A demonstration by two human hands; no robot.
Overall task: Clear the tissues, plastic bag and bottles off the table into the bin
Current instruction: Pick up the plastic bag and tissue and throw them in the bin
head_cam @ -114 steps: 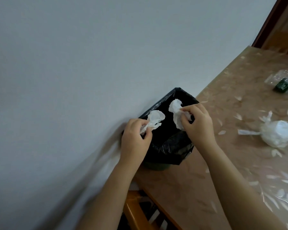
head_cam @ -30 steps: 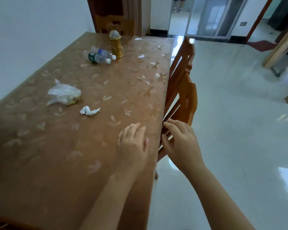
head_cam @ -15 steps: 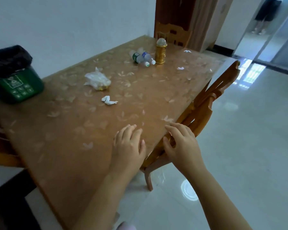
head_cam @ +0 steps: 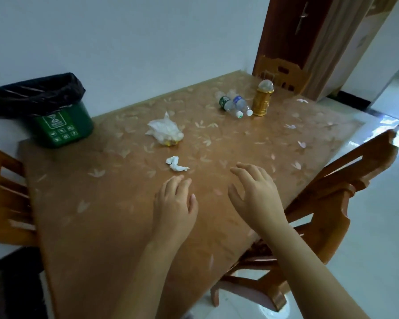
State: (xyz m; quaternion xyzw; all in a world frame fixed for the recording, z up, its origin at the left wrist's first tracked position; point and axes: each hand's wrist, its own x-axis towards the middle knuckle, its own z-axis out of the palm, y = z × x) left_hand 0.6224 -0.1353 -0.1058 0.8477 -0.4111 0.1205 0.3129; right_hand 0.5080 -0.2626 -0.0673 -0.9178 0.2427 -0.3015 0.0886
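Note:
A crumpled white tissue (head_cam: pixel 176 164) lies mid-table, just beyond my left hand (head_cam: pixel 176 201), which hovers palm down and holds nothing. My right hand (head_cam: pixel 256 192) is spread open to the right of it, also with nothing in it. Farther back sits a knotted white plastic bag (head_cam: pixel 165 132). Two clear plastic bottles (head_cam: pixel 233 104) lie on their sides at the far end, beside an upright gold bottle (head_cam: pixel 263 99). The green bin (head_cam: pixel 60 123) with a black liner stands at the table's far left corner.
The brown table (head_cam: pixel 115 215) has a leaf-patterned cover. One wooden chair (head_cam: pixel 332 203) is tucked in at the right edge, another (head_cam: pixel 2 199) at the left, a third (head_cam: pixel 281 73) at the far end. A glossy white floor lies to the right.
Both tissues left my hands at the bin. My view has swung from the floor side back over the table, and both open hands have moved in over the tabletop toward the tissue.

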